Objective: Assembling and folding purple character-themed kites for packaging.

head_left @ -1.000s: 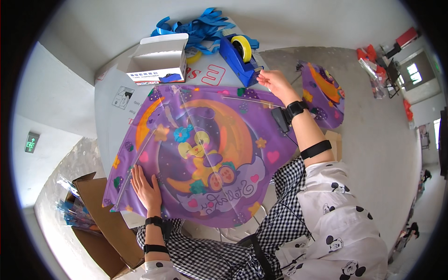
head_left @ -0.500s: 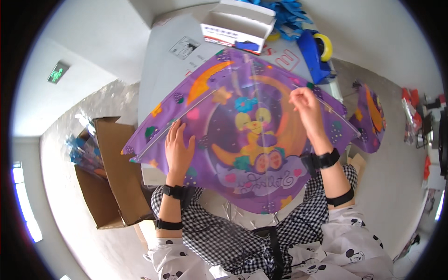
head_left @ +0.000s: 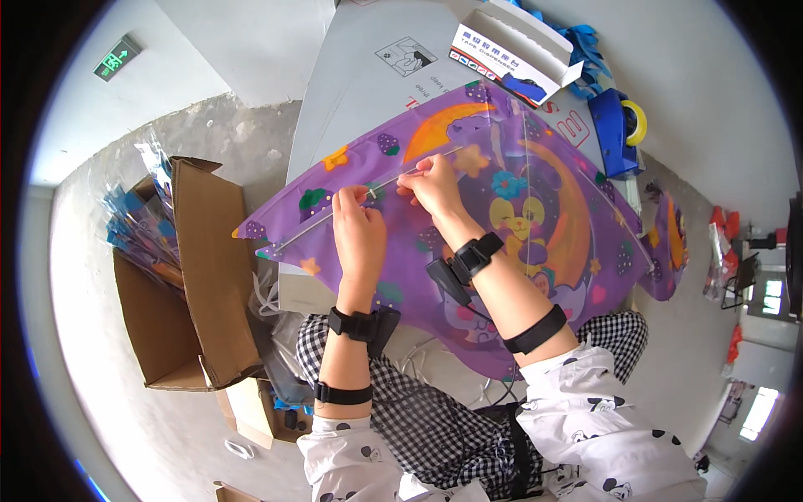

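Observation:
A purple kite (head_left: 435,276) with a printed cartoon animal, moons and stars lies over the table edge and hangs toward my lap. A thin pale rod (head_left: 314,219) runs slantwise along its left side. My left hand (head_left: 360,238) is closed at this rod, fingertips pinching it beside a small whitish piece (head_left: 371,193). A little farther up the same rod, my right hand (head_left: 437,191) pinches it with thumb and fingers. Another rod on the kite's right side is untouched. My fingers partly hide the rod where they grip.
On the grey table (head_left: 351,109) stand an open white box (head_left: 510,54) and a blue tape dispenser (head_left: 612,134), with blue strips (head_left: 585,50) behind. A cardboard carton (head_left: 213,276) with bagged items is at left. Another purple kite (head_left: 667,238) hangs at right.
My right hand has crossed from the kite's right side to the left rod. My left hand has gone from lying flat to pinching. The view has shifted left.

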`<action>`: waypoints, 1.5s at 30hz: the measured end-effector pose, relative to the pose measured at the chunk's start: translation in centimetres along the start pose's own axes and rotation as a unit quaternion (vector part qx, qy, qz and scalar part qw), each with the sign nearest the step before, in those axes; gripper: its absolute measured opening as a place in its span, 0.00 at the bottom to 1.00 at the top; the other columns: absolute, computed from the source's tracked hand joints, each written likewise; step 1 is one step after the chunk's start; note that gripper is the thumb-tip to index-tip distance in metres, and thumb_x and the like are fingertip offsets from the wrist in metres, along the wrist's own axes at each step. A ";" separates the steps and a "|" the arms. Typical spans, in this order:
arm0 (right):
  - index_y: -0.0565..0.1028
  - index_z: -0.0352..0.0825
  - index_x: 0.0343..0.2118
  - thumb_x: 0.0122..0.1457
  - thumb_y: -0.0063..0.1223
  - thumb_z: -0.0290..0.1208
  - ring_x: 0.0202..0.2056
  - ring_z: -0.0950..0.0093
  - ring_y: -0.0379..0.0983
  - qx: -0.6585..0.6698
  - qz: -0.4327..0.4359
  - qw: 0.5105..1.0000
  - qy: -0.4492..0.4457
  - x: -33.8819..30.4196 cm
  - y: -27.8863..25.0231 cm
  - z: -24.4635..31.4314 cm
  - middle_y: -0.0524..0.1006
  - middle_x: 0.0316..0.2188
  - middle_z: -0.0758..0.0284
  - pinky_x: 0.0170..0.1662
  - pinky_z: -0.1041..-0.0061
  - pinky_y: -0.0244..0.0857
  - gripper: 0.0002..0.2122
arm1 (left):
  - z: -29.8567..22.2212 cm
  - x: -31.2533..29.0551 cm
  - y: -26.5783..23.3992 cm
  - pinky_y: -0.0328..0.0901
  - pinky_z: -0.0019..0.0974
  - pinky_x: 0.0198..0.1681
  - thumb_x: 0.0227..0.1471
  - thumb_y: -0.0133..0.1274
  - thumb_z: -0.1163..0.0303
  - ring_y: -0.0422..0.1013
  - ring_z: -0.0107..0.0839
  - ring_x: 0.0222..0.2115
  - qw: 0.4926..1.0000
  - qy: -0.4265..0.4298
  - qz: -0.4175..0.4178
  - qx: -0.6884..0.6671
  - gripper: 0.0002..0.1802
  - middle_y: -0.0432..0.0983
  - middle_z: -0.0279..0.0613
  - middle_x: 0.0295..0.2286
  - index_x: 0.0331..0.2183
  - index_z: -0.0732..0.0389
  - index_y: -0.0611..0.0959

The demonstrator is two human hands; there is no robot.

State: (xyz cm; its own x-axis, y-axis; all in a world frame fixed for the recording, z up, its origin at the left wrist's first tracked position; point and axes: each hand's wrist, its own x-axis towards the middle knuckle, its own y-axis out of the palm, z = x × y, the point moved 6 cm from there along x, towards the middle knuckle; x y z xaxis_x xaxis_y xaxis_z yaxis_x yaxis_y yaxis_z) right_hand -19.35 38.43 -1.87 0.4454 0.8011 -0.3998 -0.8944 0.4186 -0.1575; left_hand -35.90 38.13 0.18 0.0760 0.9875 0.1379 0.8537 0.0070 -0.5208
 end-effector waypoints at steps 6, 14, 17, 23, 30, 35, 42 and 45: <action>0.61 0.29 0.36 0.48 0.59 0.18 0.22 0.70 0.77 0.009 -0.026 0.999 0.033 1.0 -0.1 -0.6 0.76 0.25 0.57 0.25 0.76 0.68 0.17 | 0.6 0.6 -0.2 0.68 0.44 0.42 0.44 0.45 0.83 0.71 0.49 0.39 1.000 -0.023 0.018 -0.002 0.17 0.71 0.52 0.38 0.40 0.66 0.74; 0.62 0.28 0.35 0.47 0.57 0.16 0.21 0.71 0.76 0.005 -0.022 1.000 0.021 1.5 -0.2 -0.4 0.76 0.23 0.56 0.24 0.76 0.68 0.15 | 0.0 0.4 0.2 0.68 0.46 0.41 0.43 0.46 0.82 0.69 0.50 0.42 0.997 0.007 0.043 0.057 0.20 0.70 0.51 0.40 0.42 0.63 0.75; 0.60 0.35 0.35 0.51 0.59 0.21 0.22 0.77 0.74 -0.033 -0.015 0.998 0.043 1.8 0.0 -0.6 0.79 0.25 0.60 0.21 0.81 0.58 0.16 | -0.7 0.3 0.1 0.69 0.45 0.40 0.43 0.47 0.82 0.68 0.48 0.44 0.993 0.043 0.033 0.105 0.24 0.69 0.49 0.40 0.46 0.62 0.75; 0.61 0.33 0.37 0.49 0.60 0.19 0.21 0.76 0.74 -0.047 -0.023 0.998 0.047 2.0 -0.1 -0.5 0.78 0.25 0.59 0.19 0.81 0.59 0.18 | -1.9 0.3 1.2 0.70 0.43 0.41 0.41 0.49 0.80 0.66 0.43 0.46 0.975 0.047 0.090 0.197 0.33 0.68 0.44 0.43 0.53 0.52 0.73; 0.65 0.21 0.39 0.47 0.51 0.15 0.23 0.67 0.78 -0.058 -0.049 0.995 0.062 2.2 0.4 -0.2 0.77 0.25 0.54 0.25 0.72 0.71 0.15 | -2.1 0.0 1.6 0.69 0.43 0.40 0.41 0.50 0.79 0.66 0.44 0.44 0.958 0.125 0.065 0.249 0.34 0.67 0.45 0.42 0.54 0.47 0.75; 0.70 0.20 0.37 0.47 0.50 0.18 0.24 0.66 0.80 -0.080 -0.050 0.994 0.058 3.4 0.5 -0.8 0.78 0.24 0.53 0.26 0.72 0.72 0.12 | -2.1 0.2 2.1 0.68 0.44 0.42 0.42 0.51 0.78 0.66 0.44 0.44 0.954 0.134 0.060 0.263 0.32 0.66 0.45 0.42 0.52 0.46 0.77; 0.76 0.25 0.28 0.50 0.49 0.22 0.24 0.70 0.80 -0.134 -0.012 0.989 0.066 3.6 0.4 -0.3 0.80 0.20 0.57 0.24 0.74 0.69 0.06 | -2.4 0.7 2.8 0.67 0.40 0.35 0.44 0.54 0.73 0.67 0.41 0.42 0.947 0.143 0.034 0.287 0.25 0.67 0.43 0.39 0.47 0.46 0.81; 0.75 0.27 0.31 0.52 0.50 0.22 0.26 0.71 0.80 -0.061 0.019 0.987 0.150 2.2 0.4 0.5 0.80 0.23 0.59 0.20 0.77 0.66 0.06 | -1.9 0.6 2.5 0.68 0.40 0.33 0.45 0.54 0.72 0.68 0.41 0.41 0.942 0.144 0.027 0.304 0.24 0.67 0.44 0.39 0.47 0.45 0.81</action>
State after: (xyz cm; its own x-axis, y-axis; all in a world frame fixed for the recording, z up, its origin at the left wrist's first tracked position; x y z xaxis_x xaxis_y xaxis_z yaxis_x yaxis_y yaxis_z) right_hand -18.70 40.52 -2.35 0.3954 0.6444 -0.6546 -0.9167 0.3220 -0.2367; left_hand -32.76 38.46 0.58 0.3210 0.9064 0.2745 0.3995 0.1332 -0.9070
